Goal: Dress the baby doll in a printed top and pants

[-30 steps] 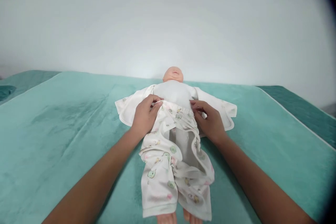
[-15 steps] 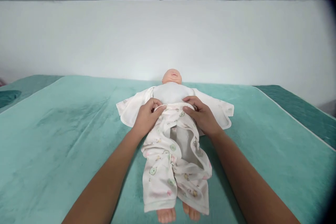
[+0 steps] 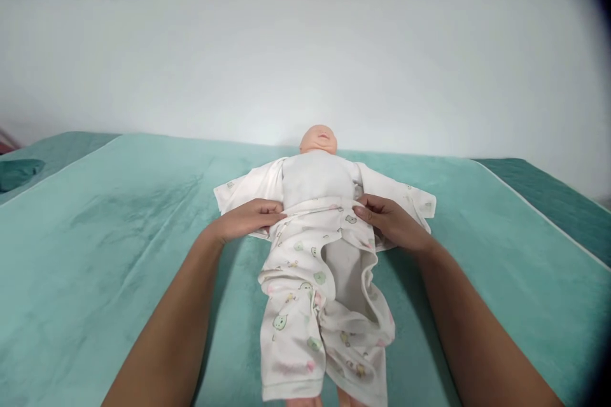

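Note:
A baby doll (image 3: 319,139) lies on its back, head toward the wall, its grey-white cloth torso (image 3: 316,177) bare in front. White patterned baby pants (image 3: 298,280) cover its legs, with an opening at the crotch showing the grey body. My left hand (image 3: 251,217) pinches the waistband at the doll's hip on the left. At the other hip, my right hand (image 3: 389,219) has thumb and fingers closed on the waistband edge. An open white baby shirt (image 3: 262,184) is spread under the doll, arms inside its sleeves. The feet are mostly cut off below.
A teal plush blanket (image 3: 143,248) covers the surface under the doll. Darker green cloth (image 3: 548,194) shows at the right, and a bunched green piece (image 3: 19,173) at the far left. A white wall (image 3: 286,63) stands right behind the doll's head.
Both hands have moved apart, out to the sides of the waistband. The waistband lies wider and flatter across the belly. The view has shifted slightly, so the feet show less.

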`<state>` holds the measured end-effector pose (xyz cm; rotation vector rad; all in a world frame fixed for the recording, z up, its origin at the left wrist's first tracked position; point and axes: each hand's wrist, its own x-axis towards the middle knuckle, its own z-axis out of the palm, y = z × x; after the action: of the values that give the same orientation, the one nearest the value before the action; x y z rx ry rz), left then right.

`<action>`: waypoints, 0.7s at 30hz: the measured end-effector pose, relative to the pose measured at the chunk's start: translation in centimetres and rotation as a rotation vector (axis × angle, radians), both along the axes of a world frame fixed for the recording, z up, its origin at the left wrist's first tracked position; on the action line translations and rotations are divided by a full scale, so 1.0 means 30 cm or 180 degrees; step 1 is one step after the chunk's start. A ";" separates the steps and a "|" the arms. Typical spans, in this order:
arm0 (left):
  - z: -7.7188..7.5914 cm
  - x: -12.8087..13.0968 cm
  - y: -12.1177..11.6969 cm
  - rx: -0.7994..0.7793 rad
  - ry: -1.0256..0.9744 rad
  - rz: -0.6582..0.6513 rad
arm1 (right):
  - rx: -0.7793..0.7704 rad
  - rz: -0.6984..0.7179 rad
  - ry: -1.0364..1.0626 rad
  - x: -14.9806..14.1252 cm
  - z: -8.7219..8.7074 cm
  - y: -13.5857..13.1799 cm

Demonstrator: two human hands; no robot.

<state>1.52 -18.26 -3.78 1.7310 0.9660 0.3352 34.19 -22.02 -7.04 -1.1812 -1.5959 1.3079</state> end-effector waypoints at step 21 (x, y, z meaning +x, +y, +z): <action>-0.013 0.039 -0.032 0.0035 -0.0648 0.0391 | 0.0829 -0.0326 -0.0004 -0.038 -0.036 -0.032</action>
<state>2.69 -19.21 -4.17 1.6155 0.9241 0.5859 33.05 -22.99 -8.12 -1.0861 -1.6278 0.9999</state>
